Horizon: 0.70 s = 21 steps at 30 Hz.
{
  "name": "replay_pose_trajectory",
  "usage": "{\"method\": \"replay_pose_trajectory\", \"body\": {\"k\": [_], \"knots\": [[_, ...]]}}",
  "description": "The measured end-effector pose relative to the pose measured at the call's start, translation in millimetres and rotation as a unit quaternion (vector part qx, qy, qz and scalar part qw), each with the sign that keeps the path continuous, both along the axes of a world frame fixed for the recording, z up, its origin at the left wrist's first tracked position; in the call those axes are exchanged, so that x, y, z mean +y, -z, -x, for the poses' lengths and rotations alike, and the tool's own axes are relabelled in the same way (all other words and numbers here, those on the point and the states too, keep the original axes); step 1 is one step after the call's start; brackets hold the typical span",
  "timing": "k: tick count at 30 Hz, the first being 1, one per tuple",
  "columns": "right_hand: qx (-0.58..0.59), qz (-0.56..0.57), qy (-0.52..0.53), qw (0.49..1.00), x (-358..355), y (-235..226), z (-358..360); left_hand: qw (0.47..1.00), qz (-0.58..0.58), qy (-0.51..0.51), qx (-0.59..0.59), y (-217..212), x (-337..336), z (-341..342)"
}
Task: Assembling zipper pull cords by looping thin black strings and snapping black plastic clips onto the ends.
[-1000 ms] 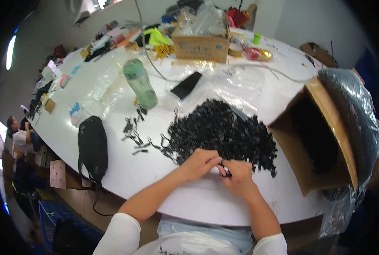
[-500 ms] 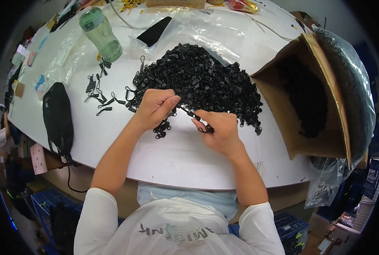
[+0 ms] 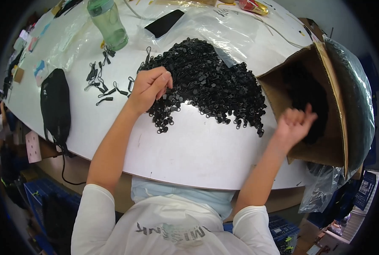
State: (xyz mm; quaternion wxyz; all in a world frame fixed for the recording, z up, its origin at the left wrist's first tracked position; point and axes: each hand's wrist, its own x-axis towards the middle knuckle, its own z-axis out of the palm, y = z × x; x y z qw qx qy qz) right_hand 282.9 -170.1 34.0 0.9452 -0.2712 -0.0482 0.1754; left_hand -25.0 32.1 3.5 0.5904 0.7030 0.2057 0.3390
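My left hand (image 3: 150, 88) is closed in a fist, thumb pressed to the fingers, over the left edge of a heap of small black zipper sliders (image 3: 210, 78). What it holds, if anything, is hidden. At the mouth of a cardboard box (image 3: 325, 151) lying on its side, my right hand (image 3: 294, 124) has fingers apart, with nothing visible in them; it is slightly smeared by motion. Inside the box is a dark mass of black pieces (image 3: 319, 95). Several loose black cord zipper pulls (image 3: 105, 99) lie to the left of the heap.
A green bottle (image 3: 108, 25) stands at the back left. Nearer the left edge lies a black mesh pouch (image 3: 55, 106). Clear plastic sheeting (image 3: 236, 36) and a flat black piece (image 3: 164, 24) are behind the heap. A plastic bag (image 3: 353, 93) wraps the box's outer side.
My right hand has left the left hand and swung right to the box; the corded zipper piece is no longer visible in it. My left hand stays closed near the heap.
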Motion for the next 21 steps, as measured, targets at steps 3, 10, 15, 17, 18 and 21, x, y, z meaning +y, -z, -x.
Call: {"method": "replay_pose_trajectory", "body": {"k": [3, 10, 15, 17, 18, 21], "knots": [[-0.034, 0.043, 0.086, 0.995, -14, 9, -12, 0.987, -0.11, 0.021, 0.117, -10, 2, 0], [-0.231, 0.226, -0.181, 0.929, 25, 12, 65, 0.894, -0.35, 0.103, 0.261, -4, -16, -6], [-0.389, 0.411, -0.23, 0.791, 34, 19, 92, 0.871, -0.387, 0.018, 0.302, 4, -44, -27], [-0.456, 0.411, -0.269, 0.742, 35, 14, 99, 0.873, -0.385, -0.005, 0.3, 11, -45, -31], [-0.442, 0.397, -0.294, 0.749, 34, 11, 101, 0.869, -0.388, -0.016, 0.306, 14, -45, -31], [-0.384, 0.333, -0.367, 0.779, 35, 8, 105, 0.86, -0.395, -0.017, 0.323, 18, -45, -33]]}}
